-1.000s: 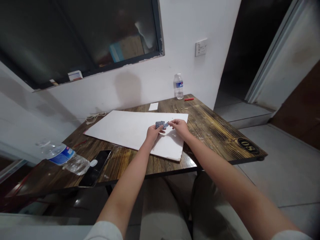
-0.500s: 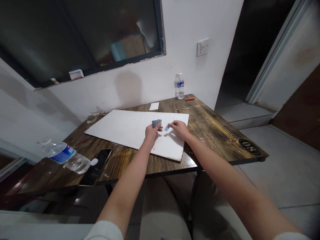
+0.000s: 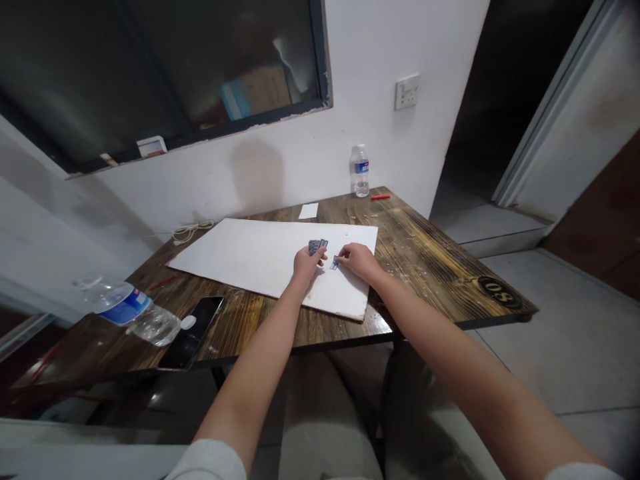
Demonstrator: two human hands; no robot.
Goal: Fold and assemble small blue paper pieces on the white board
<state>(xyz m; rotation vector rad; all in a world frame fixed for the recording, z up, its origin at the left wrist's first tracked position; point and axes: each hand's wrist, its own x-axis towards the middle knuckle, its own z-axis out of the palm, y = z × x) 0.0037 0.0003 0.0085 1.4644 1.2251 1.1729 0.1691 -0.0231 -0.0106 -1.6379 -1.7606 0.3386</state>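
Note:
My left hand [image 3: 306,265] is closed on a small fanned bunch of blue-and-white cards [image 3: 315,247], held above the white board [image 3: 250,253]. A little to the right, my right hand [image 3: 357,260] pinches a single small blue-and-white card [image 3: 334,263] between thumb and fingers. That card hangs low over the board, and I cannot tell whether it touches the surface. The print on the cards is too small to read.
The board lies on a dark wooden table [image 3: 425,267]. At left are a large plastic bottle [image 3: 135,310] and a phone [image 3: 193,333]. Toward the back are a white cable [image 3: 187,232], a white paper [image 3: 309,211], a small bottle [image 3: 361,172] and a red pen [image 3: 381,197].
My right hand has brought its card slightly lower, closer to the board. My left hand has shifted a little to the right with its bunch of cards.

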